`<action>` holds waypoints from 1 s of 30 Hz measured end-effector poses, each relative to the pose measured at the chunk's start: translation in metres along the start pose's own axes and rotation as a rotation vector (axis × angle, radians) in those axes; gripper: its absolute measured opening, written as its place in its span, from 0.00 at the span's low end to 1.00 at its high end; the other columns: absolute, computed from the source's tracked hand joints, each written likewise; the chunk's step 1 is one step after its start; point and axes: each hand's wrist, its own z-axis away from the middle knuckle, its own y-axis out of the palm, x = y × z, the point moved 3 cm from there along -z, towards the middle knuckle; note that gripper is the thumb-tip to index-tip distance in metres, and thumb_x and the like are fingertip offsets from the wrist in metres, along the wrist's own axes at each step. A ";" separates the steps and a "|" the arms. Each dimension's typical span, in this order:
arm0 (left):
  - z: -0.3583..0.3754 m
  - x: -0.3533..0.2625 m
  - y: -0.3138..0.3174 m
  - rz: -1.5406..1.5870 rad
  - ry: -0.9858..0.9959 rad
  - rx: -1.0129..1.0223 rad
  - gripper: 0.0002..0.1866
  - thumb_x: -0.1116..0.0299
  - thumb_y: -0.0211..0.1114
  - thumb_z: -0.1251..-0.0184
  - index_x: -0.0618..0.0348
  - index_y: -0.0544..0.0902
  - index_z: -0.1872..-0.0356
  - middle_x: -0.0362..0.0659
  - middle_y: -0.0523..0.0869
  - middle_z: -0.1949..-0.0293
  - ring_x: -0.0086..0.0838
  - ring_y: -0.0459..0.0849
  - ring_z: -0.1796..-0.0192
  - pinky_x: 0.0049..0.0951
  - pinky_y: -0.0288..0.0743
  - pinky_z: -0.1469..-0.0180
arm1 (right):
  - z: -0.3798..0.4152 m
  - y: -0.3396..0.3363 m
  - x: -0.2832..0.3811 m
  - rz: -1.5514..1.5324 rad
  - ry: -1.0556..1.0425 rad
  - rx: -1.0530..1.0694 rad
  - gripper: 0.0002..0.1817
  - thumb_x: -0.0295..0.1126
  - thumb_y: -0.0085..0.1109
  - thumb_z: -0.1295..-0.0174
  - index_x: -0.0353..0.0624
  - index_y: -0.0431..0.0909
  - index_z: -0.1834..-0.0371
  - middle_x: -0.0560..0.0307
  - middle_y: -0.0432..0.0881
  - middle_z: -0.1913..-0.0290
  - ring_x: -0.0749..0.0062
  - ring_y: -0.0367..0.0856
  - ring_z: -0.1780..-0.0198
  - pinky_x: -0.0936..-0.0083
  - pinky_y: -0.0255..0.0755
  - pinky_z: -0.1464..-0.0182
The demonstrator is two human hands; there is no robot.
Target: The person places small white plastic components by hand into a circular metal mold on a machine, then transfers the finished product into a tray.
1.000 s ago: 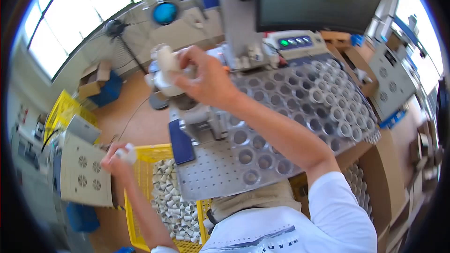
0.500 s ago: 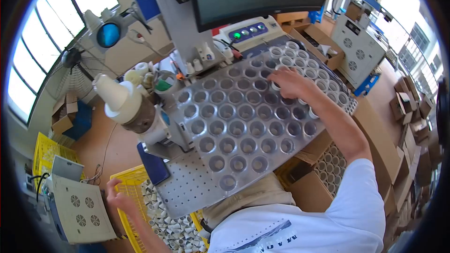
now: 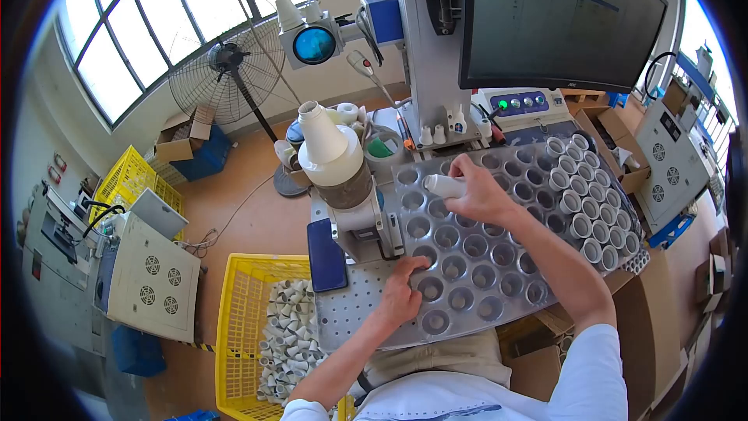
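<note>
My right hand (image 3: 477, 193) is closed on a white tapered plastic cup (image 3: 446, 185), held tilted on its side above the clear tray (image 3: 499, 253) of round pockets. My left hand (image 3: 400, 296) is at the tray's left edge, its index finger stretched toward a pocket and nothing visible in it; some fingers are curled from sight. Left of the tray, a rotary fixture (image 3: 348, 195) carries a large stepped white cone (image 3: 326, 136). Several white cups (image 3: 590, 206) stand mouth up in rows along the tray's right side.
A yellow crate (image 3: 234, 327) with many small white cups stands below on the left. A dark blue slab (image 3: 327, 256) lies beside the fixture. Behind are a monitor (image 3: 561, 23), a lens unit (image 3: 315, 45) and a button panel (image 3: 520, 103). A cardboard box (image 3: 612, 140) sits right of the panel.
My right hand has come back left from the cup rows with a cup in it. My left hand has moved from above the yellow crate to the tray. The view has turned left.
</note>
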 end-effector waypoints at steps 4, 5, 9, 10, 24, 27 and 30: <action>0.003 0.003 0.001 0.049 0.004 -0.008 0.32 0.81 0.47 0.63 0.69 0.78 0.47 0.56 0.82 0.47 0.53 0.78 0.41 0.41 0.68 0.32 | -0.011 0.045 -0.015 -0.143 -0.037 -0.134 0.21 0.32 0.70 0.52 0.39 0.67 0.61 0.43 0.80 0.65 0.48 0.81 0.63 0.63 0.75 0.55; 0.003 0.003 0.001 0.078 -0.011 -0.014 0.32 0.80 0.47 0.62 0.69 0.78 0.47 0.56 0.82 0.47 0.53 0.78 0.41 0.41 0.68 0.32 | -0.009 0.050 -0.018 -0.187 -0.059 -0.176 0.21 0.32 0.71 0.51 0.39 0.66 0.63 0.44 0.79 0.67 0.50 0.81 0.64 0.64 0.75 0.56; 0.002 0.004 0.002 0.083 -0.017 -0.018 0.32 0.80 0.47 0.62 0.70 0.79 0.48 0.56 0.83 0.49 0.53 0.78 0.43 0.40 0.68 0.32 | 0.001 0.044 -0.024 -0.165 -0.007 -0.177 0.20 0.32 0.71 0.50 0.39 0.67 0.65 0.47 0.77 0.69 0.56 0.78 0.67 0.65 0.74 0.59; 0.002 0.005 0.003 0.097 -0.021 -0.023 0.31 0.79 0.47 0.62 0.70 0.79 0.48 0.56 0.83 0.49 0.52 0.79 0.43 0.40 0.68 0.32 | 0.001 0.042 -0.025 -0.163 -0.007 -0.181 0.20 0.32 0.71 0.50 0.39 0.67 0.65 0.47 0.77 0.69 0.56 0.78 0.67 0.65 0.74 0.59; 0.004 0.009 0.004 0.107 -0.049 -0.030 0.32 0.79 0.46 0.62 0.69 0.79 0.48 0.55 0.83 0.51 0.49 0.79 0.44 0.38 0.69 0.33 | 0.001 0.042 -0.031 -0.198 0.004 -0.159 0.20 0.34 0.74 0.49 0.39 0.69 0.66 0.52 0.75 0.72 0.63 0.75 0.70 0.68 0.71 0.63; 0.006 0.010 0.004 0.123 -0.061 0.010 0.33 0.81 0.49 0.61 0.66 0.77 0.44 0.55 0.82 0.47 0.52 0.77 0.41 0.39 0.66 0.31 | 0.001 0.041 -0.028 -0.201 0.019 -0.153 0.20 0.34 0.74 0.49 0.38 0.69 0.66 0.52 0.75 0.72 0.64 0.74 0.70 0.69 0.71 0.63; 0.004 0.005 0.003 0.095 -0.050 -0.031 0.32 0.81 0.45 0.63 0.69 0.79 0.48 0.54 0.83 0.50 0.49 0.79 0.44 0.37 0.68 0.32 | 0.001 0.041 -0.029 -0.199 0.023 -0.152 0.20 0.34 0.74 0.49 0.38 0.69 0.66 0.52 0.75 0.72 0.64 0.75 0.70 0.69 0.71 0.63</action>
